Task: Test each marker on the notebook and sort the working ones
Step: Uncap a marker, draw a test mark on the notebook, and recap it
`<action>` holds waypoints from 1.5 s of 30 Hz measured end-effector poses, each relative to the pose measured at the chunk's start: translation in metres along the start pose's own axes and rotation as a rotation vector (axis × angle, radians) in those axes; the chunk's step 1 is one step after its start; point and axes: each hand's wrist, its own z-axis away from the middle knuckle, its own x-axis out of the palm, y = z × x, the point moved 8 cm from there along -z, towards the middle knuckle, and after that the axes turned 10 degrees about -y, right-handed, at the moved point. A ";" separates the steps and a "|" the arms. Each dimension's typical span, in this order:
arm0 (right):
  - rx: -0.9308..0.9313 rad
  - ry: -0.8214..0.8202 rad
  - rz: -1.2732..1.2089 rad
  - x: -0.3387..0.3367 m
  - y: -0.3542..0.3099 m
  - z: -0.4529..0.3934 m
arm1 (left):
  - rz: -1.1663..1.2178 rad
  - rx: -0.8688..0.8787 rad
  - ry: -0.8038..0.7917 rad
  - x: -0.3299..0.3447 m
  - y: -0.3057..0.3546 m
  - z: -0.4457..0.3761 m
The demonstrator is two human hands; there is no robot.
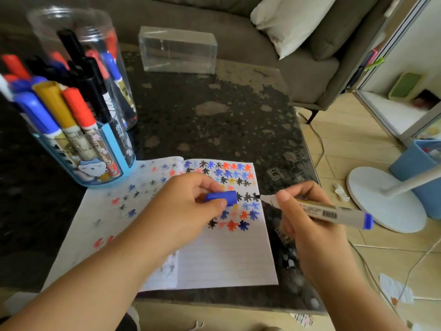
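Two hands work over an open lined notebook (214, 254) at the near right corner of a dark speckled table (214, 111): the right hand (307, 218) grips an uncapped blue whiteboard marker (334, 212) with thumb and fingers wrapped round its barrel, the tip resting at the right margin of the page beside a row of black, blue and red test stars, while the left hand (191, 204) pinches the marker's blue cap (223, 197) between thumb and curled fingers above the page. The tip sits at the very border of the paper, so a stroke pulled further right would likely run off onto the tabletop; the notebook is pinned by little more than the left wrist and could shift under a firm stroke. The page's right side lies close to the table's right edge, beyond which are floor tiles, loose cables and a white fan base (386, 199), so a dropped cap could roll off and away. To the left, a blue pen holder (100, 163) crammed with markers stands touching the notebook's far left corner, in front of a clear plastic jar (78, 56) holding more; a sweeping left forearm could tip either. Open room lies in the lower unmarked half of the right page and across the middle of the table toward a clear plastic box (177, 50) at the far side
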 end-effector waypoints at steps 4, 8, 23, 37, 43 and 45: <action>-0.031 -0.027 -0.081 0.004 -0.024 0.002 | 0.279 -0.001 -0.024 -0.005 0.008 0.007; -0.041 -0.002 -0.162 0.004 -0.038 0.003 | 0.349 0.020 -0.069 -0.008 0.013 0.017; -0.030 -0.117 -0.187 0.050 -0.043 0.001 | 0.340 0.118 -0.198 -0.009 0.018 0.040; -0.091 -0.066 -0.342 0.074 -0.045 0.000 | 0.154 0.228 -0.251 -0.007 0.028 0.050; -0.044 -0.098 -0.374 0.082 -0.038 -0.005 | 0.129 0.207 -0.185 -0.018 0.025 0.048; 0.021 -0.116 -0.379 0.085 -0.030 -0.007 | 0.113 0.207 -0.127 -0.026 0.022 0.046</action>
